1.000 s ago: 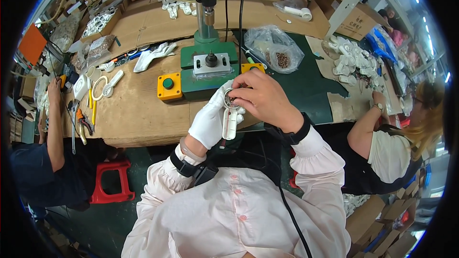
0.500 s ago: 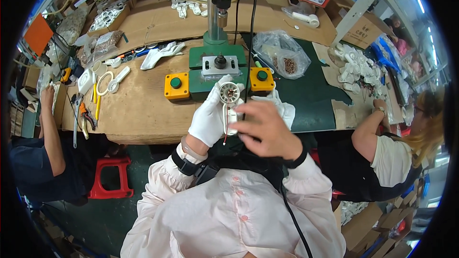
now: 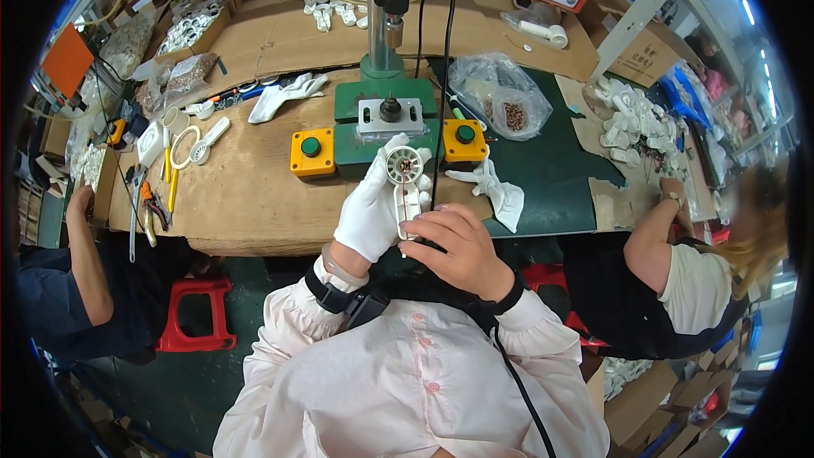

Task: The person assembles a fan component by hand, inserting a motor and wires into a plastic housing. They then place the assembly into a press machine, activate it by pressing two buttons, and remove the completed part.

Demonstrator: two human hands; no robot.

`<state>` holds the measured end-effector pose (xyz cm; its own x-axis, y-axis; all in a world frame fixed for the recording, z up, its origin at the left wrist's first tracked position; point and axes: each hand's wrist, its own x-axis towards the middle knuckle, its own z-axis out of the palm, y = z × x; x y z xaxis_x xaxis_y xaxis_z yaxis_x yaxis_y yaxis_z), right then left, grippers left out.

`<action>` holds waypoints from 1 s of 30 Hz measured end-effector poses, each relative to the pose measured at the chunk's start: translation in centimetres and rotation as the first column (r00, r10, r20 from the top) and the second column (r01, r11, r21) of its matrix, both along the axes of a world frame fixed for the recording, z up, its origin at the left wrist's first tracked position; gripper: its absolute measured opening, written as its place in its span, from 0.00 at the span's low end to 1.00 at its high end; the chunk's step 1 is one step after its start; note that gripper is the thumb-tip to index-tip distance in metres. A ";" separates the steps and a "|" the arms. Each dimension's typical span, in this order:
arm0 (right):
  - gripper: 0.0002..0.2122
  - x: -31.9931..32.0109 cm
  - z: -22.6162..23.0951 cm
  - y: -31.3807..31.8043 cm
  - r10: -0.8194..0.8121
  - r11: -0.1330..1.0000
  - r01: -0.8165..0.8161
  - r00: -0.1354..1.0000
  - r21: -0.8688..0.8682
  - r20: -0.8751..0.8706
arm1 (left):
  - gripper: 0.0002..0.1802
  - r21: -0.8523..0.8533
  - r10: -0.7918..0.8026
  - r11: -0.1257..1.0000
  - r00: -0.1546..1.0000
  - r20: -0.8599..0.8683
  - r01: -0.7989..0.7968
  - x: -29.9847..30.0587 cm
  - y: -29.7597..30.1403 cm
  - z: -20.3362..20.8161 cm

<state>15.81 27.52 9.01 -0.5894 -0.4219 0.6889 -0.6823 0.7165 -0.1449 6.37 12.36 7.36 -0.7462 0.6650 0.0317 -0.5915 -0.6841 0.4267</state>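
Note:
My left hand [image 3: 363, 214], in a white glove, is closed round a white plastic handheld fan housing [image 3: 402, 153]. Its round, spoked head faces up, with a copper-coloured motor part in the middle, and its hollow handle points toward me. A thin red wire [image 3: 405, 203] runs from the head down along the handle. My bare right hand [image 3: 462, 250] is at the handle's lower end, thumb and fingers closing on the wire there. Just beyond the housing stands a green press [image 3: 346, 106] with a dark round post [image 3: 390, 109] on its metal plate.
Yellow boxes with green buttons [image 3: 313, 153] [image 3: 465, 141] flank the press. A white glove [image 3: 500, 195] and a bag of small copper-coloured parts [image 3: 514, 115] lie at right. Pliers [image 3: 153, 208] and white fan parts [image 3: 200, 151] lie left. People sit on both sides.
My right hand has drawn down and closed in at the handle's lower end, uncovering the loose glove on the table. The left hand keeps the housing nearly in place.

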 end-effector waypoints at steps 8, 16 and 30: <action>0.12 -1.6 3.1 1.9 -0.026 0.979 0.042 0.997 -0.199 0.079 | 0.27 0.034 -0.029 0.999 1.000 -0.009 0.030 0.0 0.3 -0.5; 0.09 -6.2 5.7 3.6 -0.045 0.998 0.050 0.988 -0.032 0.146 | 0.28 -0.048 -0.039 0.998 0.999 -0.013 0.038 0.8 0.7 -0.8; 0.07 -5.8 5.7 2.7 -0.104 0.983 0.081 0.986 0.166 0.129 | 0.28 -0.161 0.029 0.986 0.998 -0.048 -0.036 1.3 0.8 -1.0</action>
<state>10.06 30.22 14.74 -0.7148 -0.4593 0.5274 -0.5937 0.7971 -0.1104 7.68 13.17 6.33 -0.7679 0.6393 -0.0396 -0.5474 -0.6228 0.5590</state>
